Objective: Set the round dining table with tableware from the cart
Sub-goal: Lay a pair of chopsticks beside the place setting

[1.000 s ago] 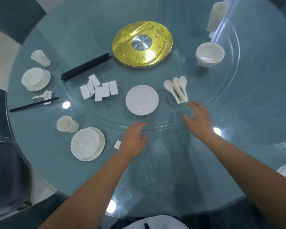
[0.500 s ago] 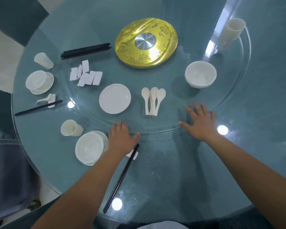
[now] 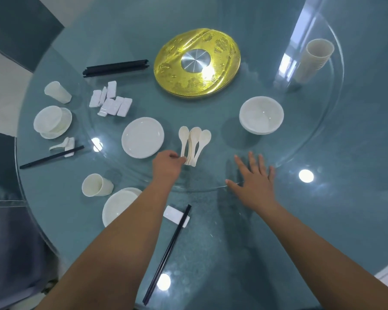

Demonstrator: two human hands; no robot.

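Starting at the far left of the round glass table [image 3: 323, 231], a set place held a cup [image 3: 57, 92] on its side, a bowl on a plate [image 3: 52, 122], and a spoon and rest [image 3: 64, 145] with black chopsticks [image 3: 51, 157] laid across the rest. Nearer the person, a 2nd place had a tipped cup [image 3: 96, 185], a bowl on a plate [image 3: 118, 205] partly hidden by the left forearm, and a white chopstick rest [image 3: 174, 215] under 1 end of a pair of chopsticks [image 3: 167, 253]. On the glass turntable [image 3: 323, 142], a bundle of black chopsticks [image 3: 115, 68] lay behind a cluster of white rests [image 3: 111, 104]. A small stack of white plates [image 3: 142, 137] sat just left of the spoons. The left hand [image 3: 167, 164] had its fingers curled, pinching the handle end of the leftmost of the white spoons [image 3: 194, 142], which lay fanned together on the turntable with their bowls pointing away from the person. A gold disc with a steel centre [image 3: 197, 63] marked the middle. The right hand [image 3: 253, 180] lay flat with fingers spread straight on the turntable's edge, holding nothing. Beyond it stood a stack of white bowls [image 3: 261, 115], and at the far right a stack of cups [image 3: 314, 60] lay tipped.
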